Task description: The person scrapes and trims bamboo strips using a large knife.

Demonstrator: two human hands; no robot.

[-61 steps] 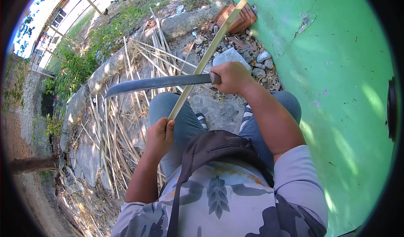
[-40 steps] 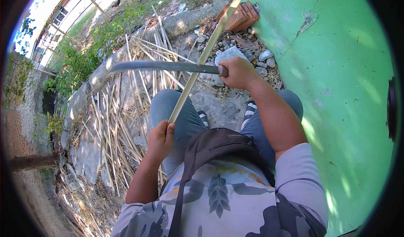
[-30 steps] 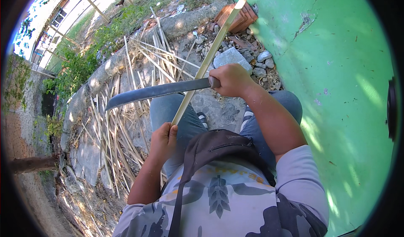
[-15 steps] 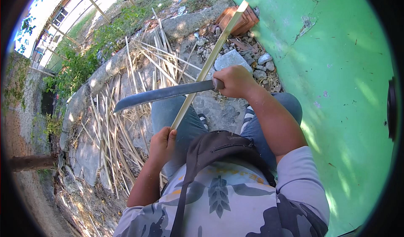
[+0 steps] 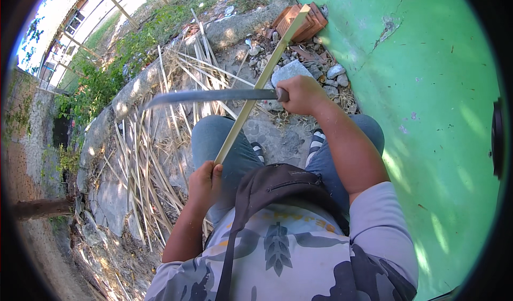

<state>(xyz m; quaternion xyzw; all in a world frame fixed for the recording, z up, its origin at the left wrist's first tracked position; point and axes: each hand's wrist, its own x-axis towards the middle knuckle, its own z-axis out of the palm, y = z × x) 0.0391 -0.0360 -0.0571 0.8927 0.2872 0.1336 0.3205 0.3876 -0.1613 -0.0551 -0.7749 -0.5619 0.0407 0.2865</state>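
Note:
My left hand (image 5: 205, 186) is closed around the lower end of a pale bamboo strip (image 5: 279, 51), which slants up and away to the right. In my right hand (image 5: 303, 95) is the short handle of a machete (image 5: 214, 95), gripped in a fist. Its dark blade points left and lies across the strip about midway along it; the tip is blurred by motion. Whether the edge bites into the strip I cannot tell. Below the blade are my knees in blue jeans (image 5: 215, 135), and a black bag (image 5: 283, 186) rests across my lap.
Many loose bamboo strips (image 5: 141, 178) lie on the stony ground to the left. Ahead are a grey stone block (image 5: 291, 72), rubble and stacked reddish tiles (image 5: 310, 24). A green wall (image 5: 427, 114) stands close on the right. A low stone edge (image 5: 139, 87) curves along the far left.
The machete has moved up along the strip, away from my left hand, and its blade has levelled out. The strip has shifted slightly left; my left hand stays nearly in place.

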